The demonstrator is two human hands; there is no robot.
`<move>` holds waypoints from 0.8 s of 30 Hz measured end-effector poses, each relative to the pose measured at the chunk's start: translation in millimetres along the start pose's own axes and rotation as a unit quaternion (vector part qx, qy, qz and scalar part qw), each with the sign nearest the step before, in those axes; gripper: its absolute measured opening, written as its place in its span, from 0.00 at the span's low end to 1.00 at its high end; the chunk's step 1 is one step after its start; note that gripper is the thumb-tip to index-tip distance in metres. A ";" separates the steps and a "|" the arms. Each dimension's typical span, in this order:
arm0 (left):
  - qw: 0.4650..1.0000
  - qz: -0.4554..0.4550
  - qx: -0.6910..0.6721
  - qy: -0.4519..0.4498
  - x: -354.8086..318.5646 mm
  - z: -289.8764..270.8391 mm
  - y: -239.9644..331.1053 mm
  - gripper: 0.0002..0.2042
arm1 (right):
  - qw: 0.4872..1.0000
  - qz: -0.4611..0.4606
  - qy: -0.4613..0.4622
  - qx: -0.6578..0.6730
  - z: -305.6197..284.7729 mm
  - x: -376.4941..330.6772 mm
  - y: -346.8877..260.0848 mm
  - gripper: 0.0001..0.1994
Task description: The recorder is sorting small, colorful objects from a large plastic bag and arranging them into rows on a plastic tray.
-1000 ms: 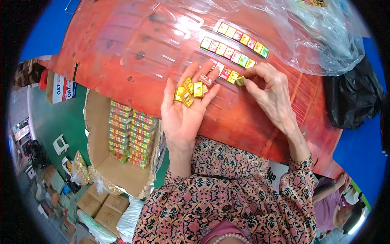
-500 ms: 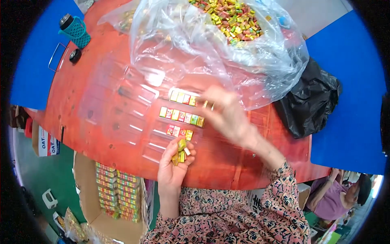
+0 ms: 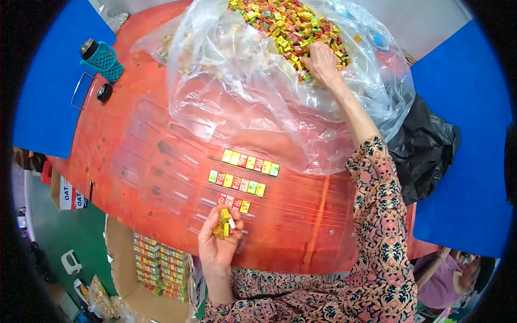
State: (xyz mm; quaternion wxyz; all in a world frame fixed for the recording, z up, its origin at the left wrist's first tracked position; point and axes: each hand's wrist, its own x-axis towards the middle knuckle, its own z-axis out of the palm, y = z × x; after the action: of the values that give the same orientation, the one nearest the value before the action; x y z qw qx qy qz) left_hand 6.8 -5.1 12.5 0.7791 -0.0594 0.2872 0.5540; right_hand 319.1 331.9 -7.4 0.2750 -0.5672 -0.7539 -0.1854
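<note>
Several small yellow wrapped candies (image 3: 224, 225) lie in my left hand (image 3: 215, 250), palm up with the fingers curled round them. It is just below the shortest of three rows of candies, which sit in the slots of a clear plastic tray (image 3: 177, 185). The top row (image 3: 251, 162) and the middle row (image 3: 237, 183) are longer than the bottom row (image 3: 232, 203). My right hand (image 3: 323, 63) reaches far forward to the candy pile (image 3: 288, 32) in a big clear plastic bag (image 3: 226, 70). Its fingers are bent down onto the candies, and what they pinch is hidden.
A black plastic bag (image 3: 423, 153) lies at the right table edge. Far left stand a teal-sleeved bottle (image 3: 105, 62) and a black cap (image 3: 104, 92). Below the table's left side, an open carton (image 3: 123, 258) holds stacked candy packs. Another person (image 3: 444, 282) sits at lower right.
My right hand has gone from the top row forward to the candy pile. The top row now shows uncovered and filled along its length. My left hand keeps its candies; the whole view has shifted.
</note>
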 end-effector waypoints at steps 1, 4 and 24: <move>1.000 0.013 0.007 0.004 -0.7 -0.5 0.7 0.13 | 1.000 0.001 -0.003 0.006 -1.4 1.0 -1.8 0.14; 0.999 0.030 0.007 0.011 -1.0 3.1 0.4 0.13 | 0.976 0.104 -0.104 0.163 -27.9 15.4 2.8 0.11; 0.987 0.108 -0.111 0.032 -58.5 -35.6 -2.7 0.12 | 0.956 0.026 -0.125 0.264 -120.7 -40.7 -79.2 0.10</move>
State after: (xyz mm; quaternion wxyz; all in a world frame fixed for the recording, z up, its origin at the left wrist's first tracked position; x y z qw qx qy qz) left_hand -17.3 -69.3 12.4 0.6936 -0.1323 0.2533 0.6613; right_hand 276.3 207.1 63.9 0.3236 -0.5121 -0.7893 0.0998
